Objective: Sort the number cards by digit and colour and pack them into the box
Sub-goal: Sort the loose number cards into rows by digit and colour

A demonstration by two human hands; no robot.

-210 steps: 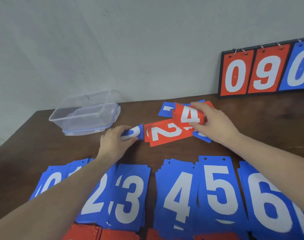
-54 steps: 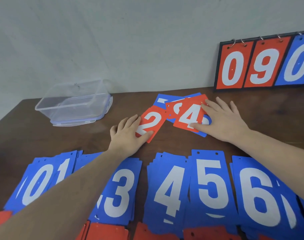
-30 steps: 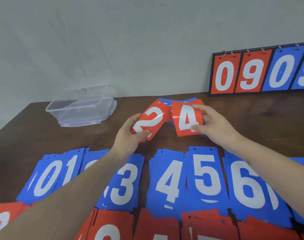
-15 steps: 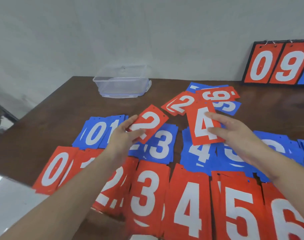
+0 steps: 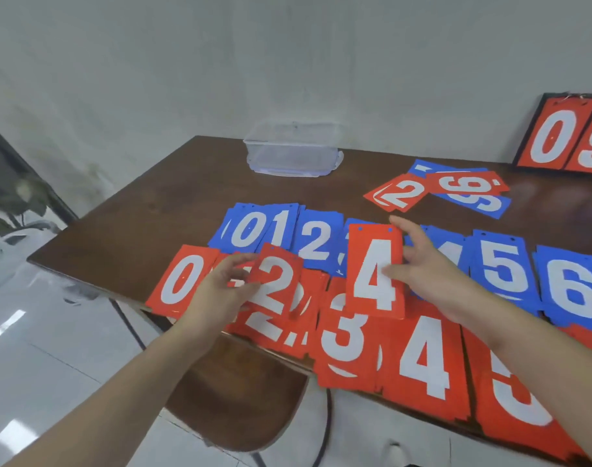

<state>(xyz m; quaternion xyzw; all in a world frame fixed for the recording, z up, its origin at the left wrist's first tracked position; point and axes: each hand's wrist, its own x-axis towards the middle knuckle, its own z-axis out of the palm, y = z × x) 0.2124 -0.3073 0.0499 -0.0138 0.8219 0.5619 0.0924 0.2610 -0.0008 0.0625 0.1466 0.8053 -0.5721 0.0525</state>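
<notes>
My left hand (image 5: 217, 294) holds a red 2 card (image 5: 274, 284) just above the red 2 pile (image 5: 271, 332) in the front row. My right hand (image 5: 429, 274) holds a red 4 card (image 5: 375, 271) over the gap between the red 3 pile (image 5: 345, 345) and the red 4 pile (image 5: 422, 358). Blue piles (image 5: 315, 244) numbered 0 to 6 form the row behind, red piles the row in front. A loose heap of unsorted cards (image 5: 446, 193) lies further back. The clear plastic box (image 5: 291, 150) stands open at the table's far left.
A scoreboard flip stand (image 5: 571, 139) showing red 0 and 9 leans against the wall at the back right. The table's (image 5: 173, 200) left edge is near the red 0 pile (image 5: 183, 281). A brown stool (image 5: 240, 392) stands below the front edge.
Both hands have carried their red cards down from the loose heap toward the front red row. The view has tilted down and left, showing the stool and floor.
</notes>
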